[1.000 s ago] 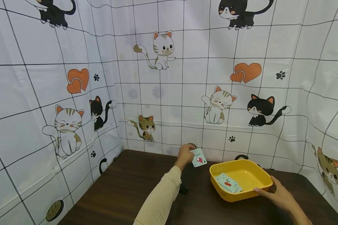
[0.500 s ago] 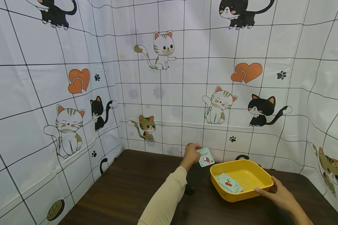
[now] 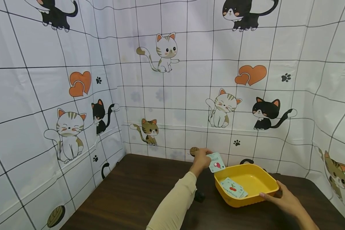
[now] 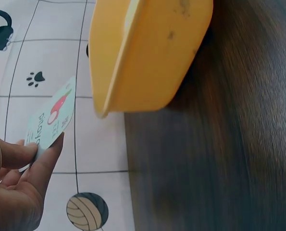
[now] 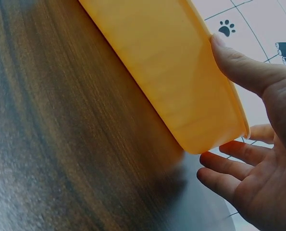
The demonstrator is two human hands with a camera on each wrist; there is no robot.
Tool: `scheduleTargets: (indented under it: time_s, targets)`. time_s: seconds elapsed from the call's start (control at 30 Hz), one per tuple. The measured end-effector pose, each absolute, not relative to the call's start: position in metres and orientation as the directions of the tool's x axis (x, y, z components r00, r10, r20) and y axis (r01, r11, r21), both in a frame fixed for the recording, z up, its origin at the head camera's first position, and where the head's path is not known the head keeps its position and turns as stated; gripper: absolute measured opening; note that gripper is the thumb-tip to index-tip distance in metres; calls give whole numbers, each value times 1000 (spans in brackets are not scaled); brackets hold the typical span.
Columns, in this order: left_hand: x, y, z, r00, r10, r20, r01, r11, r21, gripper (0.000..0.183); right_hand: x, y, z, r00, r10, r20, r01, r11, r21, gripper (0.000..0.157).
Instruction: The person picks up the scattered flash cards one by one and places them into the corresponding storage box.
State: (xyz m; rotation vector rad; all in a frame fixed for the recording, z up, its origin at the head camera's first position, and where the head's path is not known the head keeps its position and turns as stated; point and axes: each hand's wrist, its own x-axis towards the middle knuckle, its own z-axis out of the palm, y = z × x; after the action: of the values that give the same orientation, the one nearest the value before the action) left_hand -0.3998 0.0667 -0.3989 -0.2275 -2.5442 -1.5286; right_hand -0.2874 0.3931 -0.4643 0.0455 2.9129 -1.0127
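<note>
My left hand (image 3: 200,161) pinches a pale green card (image 3: 217,162) between thumb and fingers. The card has a pink fruit picture and the word "pitaya" (image 4: 54,115). It is held tilted by the left rim of a yellow plastic bin (image 3: 258,175). Several more cards (image 3: 233,187) lie in the bin's left part, the top one showing red fruit and "hawthorn". At the bin's front right corner, my right hand (image 3: 286,199) holds on. In the right wrist view its thumb lies at the rim and its fingertips touch the outer wall (image 5: 167,77).
A dark brown wooden table (image 3: 126,191) carries the bin. White tiled-pattern cloth (image 3: 172,95) with cartoon cats hangs behind and on both sides. Under my left forearm is a small black object (image 3: 199,195), partly hidden.
My left hand has carried the pitaya card to the right, up to the bin's left rim. The right hand and the bin have stayed where they were.
</note>
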Motion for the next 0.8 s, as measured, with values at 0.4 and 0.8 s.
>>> scheduleTargets:
  time_s: [0.4,0.8]
  targets:
    - [-392,89,-400,-977,36,211,202,490,848,38,-286,393,-465,-998,14,-61,49,783,-621,117]
    - [-383,106,-399,-986,38,162,160,480,862,35,-287,391,-463,-996,28,-81,72,781,-620,122]
